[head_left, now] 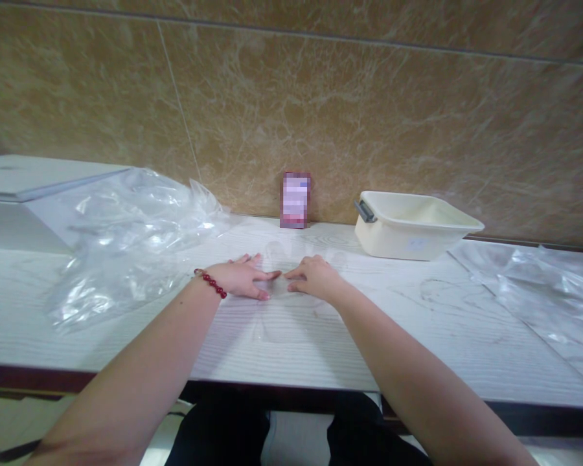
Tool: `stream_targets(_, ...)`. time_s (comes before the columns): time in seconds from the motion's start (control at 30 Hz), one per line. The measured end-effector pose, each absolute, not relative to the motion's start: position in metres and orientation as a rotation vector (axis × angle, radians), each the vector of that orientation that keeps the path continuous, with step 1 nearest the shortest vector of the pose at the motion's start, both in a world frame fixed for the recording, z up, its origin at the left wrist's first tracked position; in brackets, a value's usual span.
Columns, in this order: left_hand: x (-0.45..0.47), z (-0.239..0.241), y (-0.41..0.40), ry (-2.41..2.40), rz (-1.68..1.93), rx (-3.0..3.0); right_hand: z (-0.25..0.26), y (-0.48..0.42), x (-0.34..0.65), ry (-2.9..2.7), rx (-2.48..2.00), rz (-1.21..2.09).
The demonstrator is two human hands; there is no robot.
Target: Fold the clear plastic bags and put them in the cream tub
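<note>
A thin, clear plastic bag [265,323] lies flat on the white wood-grain table in front of me, its outline hard to follow. My left hand [243,277], with a red bead bracelet [210,283] at the wrist, rests palm down on the plastic, fingers spread. Close by on the right, my right hand [313,277] touches the same plastic. Its thumb and index finger point left with a small gap between them, while the other fingers curl. Both index fingertips nearly meet, and I see nothing gripped between them.
Crumpled clear plastic bags [140,226] lie at the left against a white box [24,220]. A phone [295,200] leans upright on the marbled wall. Right of it stands a cream plastic bin [408,239] with a grey handle. More clear plastic [544,285] covers the table's right end.
</note>
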State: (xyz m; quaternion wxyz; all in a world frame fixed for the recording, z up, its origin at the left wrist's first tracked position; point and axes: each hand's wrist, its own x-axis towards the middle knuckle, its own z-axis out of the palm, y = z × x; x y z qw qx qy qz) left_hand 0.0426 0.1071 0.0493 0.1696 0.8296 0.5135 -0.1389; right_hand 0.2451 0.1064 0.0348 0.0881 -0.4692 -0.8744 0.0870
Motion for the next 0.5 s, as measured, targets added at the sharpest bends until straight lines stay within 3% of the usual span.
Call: stream_targets(0.5, 0.038, 0.055, 0.104, 1.462, -0.444, 2.321, 0.038, 0.118, 0.264, -2.635, -1.566, 0.424)
